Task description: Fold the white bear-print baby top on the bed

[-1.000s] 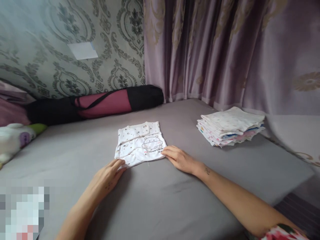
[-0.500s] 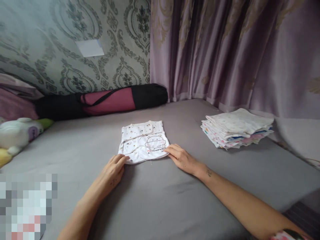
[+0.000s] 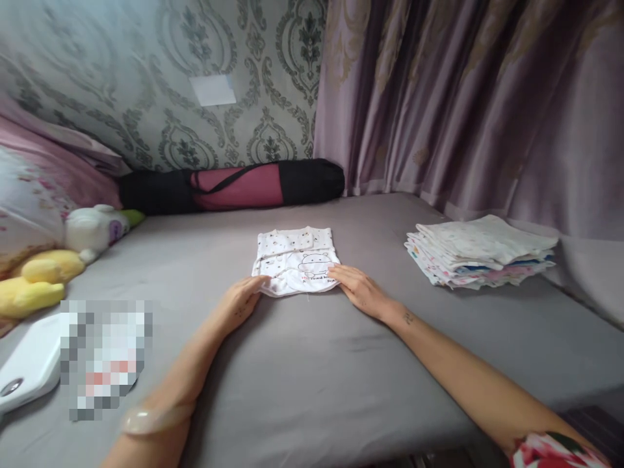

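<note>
A small white baby garment (image 3: 292, 263), folded into a rough square, lies on the grey bed sheet (image 3: 312, 377). It carries dark specks and a cartoon animal with lettering, partly covered by fingers. My left hand (image 3: 242, 300) lies at its near left corner, fingertips on the cloth, the thumb hard to make out. On the near right edge, my right hand (image 3: 359, 286) rests with outstretched fingers flat over part of the print. To the right stands a stack of folded baby clothes (image 3: 482, 253), apart from my hands.
A black and maroon long bag (image 3: 238, 188) lies along the patterned wall. Purple curtains (image 3: 390, 97) hang behind the bed. At left are a white plush toy (image 3: 92, 227), a yellow plush toy (image 3: 39, 279), a white device (image 3: 32, 361) and a blurred-out item (image 3: 110, 357).
The view has turned left, showing more of the toys and the white device. My right fingers now reach further over the garment's print. The garment stays folded.
</note>
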Demonstrator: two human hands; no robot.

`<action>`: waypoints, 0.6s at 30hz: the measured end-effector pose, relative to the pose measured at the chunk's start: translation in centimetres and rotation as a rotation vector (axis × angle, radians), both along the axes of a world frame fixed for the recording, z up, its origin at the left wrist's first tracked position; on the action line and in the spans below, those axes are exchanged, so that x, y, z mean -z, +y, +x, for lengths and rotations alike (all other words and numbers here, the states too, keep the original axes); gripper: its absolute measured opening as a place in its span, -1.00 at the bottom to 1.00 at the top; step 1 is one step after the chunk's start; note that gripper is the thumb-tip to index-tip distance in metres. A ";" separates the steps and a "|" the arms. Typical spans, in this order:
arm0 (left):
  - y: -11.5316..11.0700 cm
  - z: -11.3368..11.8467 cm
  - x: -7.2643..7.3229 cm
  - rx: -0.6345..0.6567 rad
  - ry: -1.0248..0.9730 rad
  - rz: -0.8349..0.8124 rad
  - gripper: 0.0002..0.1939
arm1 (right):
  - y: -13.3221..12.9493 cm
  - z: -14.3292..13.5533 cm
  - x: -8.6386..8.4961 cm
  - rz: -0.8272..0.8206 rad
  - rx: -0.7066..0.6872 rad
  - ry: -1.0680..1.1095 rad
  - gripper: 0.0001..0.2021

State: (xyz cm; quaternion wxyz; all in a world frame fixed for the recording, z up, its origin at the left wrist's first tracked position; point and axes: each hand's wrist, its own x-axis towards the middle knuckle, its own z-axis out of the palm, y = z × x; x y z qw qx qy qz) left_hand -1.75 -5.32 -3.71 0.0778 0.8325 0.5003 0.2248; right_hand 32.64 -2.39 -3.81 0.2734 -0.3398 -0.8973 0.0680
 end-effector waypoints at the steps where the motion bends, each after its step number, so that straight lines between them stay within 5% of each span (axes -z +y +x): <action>1: 0.1 -0.1 -0.1 0.020 -0.014 -0.017 -0.60 | 0.2 0.1 0.1 -0.012 -0.026 -0.021 -0.58; 18: -0.6 -0.9 -4.8 0.121 -0.068 -0.133 -0.62 | 0.8 1.5 -4.3 -0.080 -0.178 -0.147 -0.55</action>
